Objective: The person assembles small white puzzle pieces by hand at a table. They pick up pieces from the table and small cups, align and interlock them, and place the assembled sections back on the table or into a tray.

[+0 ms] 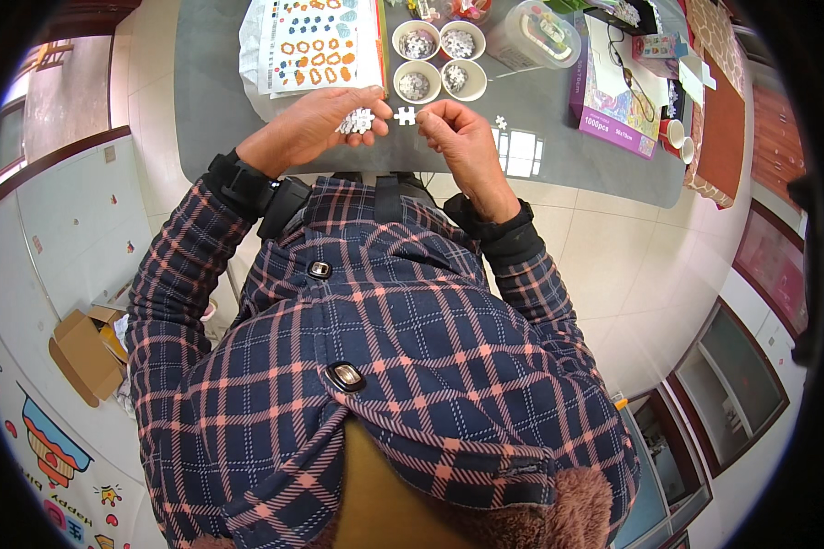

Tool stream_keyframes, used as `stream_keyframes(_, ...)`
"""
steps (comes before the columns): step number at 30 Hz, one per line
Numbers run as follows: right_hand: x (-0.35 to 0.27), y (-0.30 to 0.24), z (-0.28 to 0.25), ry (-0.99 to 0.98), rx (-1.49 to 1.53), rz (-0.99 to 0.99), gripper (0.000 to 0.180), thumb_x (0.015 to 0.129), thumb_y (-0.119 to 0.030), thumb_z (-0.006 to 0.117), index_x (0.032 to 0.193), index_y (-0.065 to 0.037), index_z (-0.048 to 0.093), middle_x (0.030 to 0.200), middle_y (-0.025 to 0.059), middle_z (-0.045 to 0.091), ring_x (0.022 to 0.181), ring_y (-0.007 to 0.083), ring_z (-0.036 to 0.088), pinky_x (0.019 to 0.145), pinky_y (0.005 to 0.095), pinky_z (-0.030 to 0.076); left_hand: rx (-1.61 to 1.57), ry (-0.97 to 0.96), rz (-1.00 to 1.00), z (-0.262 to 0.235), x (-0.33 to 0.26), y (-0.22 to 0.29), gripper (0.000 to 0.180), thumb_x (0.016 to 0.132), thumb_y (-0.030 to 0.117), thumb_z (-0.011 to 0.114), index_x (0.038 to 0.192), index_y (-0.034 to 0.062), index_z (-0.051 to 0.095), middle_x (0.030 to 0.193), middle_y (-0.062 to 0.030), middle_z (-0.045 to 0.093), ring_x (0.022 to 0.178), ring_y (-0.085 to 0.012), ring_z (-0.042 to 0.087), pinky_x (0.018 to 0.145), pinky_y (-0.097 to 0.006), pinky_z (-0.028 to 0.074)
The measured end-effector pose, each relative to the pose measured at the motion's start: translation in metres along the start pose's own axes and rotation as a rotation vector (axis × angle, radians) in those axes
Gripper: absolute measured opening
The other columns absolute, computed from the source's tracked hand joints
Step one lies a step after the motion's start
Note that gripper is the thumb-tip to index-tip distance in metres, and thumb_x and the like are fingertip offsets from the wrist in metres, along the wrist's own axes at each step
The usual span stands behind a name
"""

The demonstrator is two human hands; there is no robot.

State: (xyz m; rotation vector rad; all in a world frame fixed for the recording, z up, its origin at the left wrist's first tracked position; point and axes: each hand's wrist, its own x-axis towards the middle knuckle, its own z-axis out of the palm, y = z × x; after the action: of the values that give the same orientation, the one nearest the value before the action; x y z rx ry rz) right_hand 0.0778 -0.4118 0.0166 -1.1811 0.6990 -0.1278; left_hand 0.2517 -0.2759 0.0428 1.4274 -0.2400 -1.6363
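Note:
My left hand (325, 123) is cupped round a small heap of white jigsaw puzzle pieces (355, 121). Between finger and thumb, my right hand (458, 137) pinches a single white puzzle piece (405, 116), held just right of the left fingertips. Beyond the hands stand several paper cups, among them a near left cup (403, 92) and a near right cup (475, 89), with puzzle pieces inside. One loose puzzle piece (501, 123) lies on the grey table (558, 156) to the right of my right hand.
A printed sheet (307, 46) with coloured shapes lies at the far left of the table. Behind the cups, right of centre, is a clear plastic tub (540, 37). A purple puzzle box (613, 135), eyeglasses (634, 82) and white cups (672, 134) are at the right.

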Motion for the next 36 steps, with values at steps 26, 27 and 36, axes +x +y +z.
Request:
stream_keyframes(26,0.029,0.030,-0.053,0.349,-0.031,-0.006,0.017,0.087,-0.016,0.066,0.078,-0.003,0.060,0.067,-0.0019,0.055,0.053,0.0035,0.041,0.047,0.0190,0.032,-0.137,-0.141,-0.020,-0.016,-0.008,-0.002,0.032,0.095,0.009,0.043,0.123,-0.0023,0.053,0.110,-0.0114,0.061,0.083,-0.0127,0.059,0.078,-0.025,0.049)
stream_keyframes(27,0.032,0.029,-0.057,0.377,-0.031,-0.006,0.017,0.087,-0.016,0.067,0.077,-0.003,0.060,0.066,-0.0018,0.055,0.052,0.0035,0.041,0.046,0.0190,0.031,-0.137,-0.144,-0.016,-0.017,-0.009,-0.002,0.033,0.094,0.007,0.042,0.123,-0.0026,0.053,0.111,-0.0116,0.061,0.083,-0.0129,0.059,0.078,-0.026,0.049)
stream_keyframes(36,0.048,0.026,-0.078,0.447,-0.011,-0.066,0.018,0.085,-0.016,0.067,0.077,-0.002,0.060,0.066,-0.0013,0.055,0.052,0.0047,0.043,0.047,0.0202,0.034,-0.184,-0.166,-0.013,-0.020,-0.017,-0.007,0.031,0.093,0.006,0.047,0.122,-0.0035,0.053,0.111,-0.0132,0.061,0.085,-0.0137,0.060,0.082,-0.027,0.051)
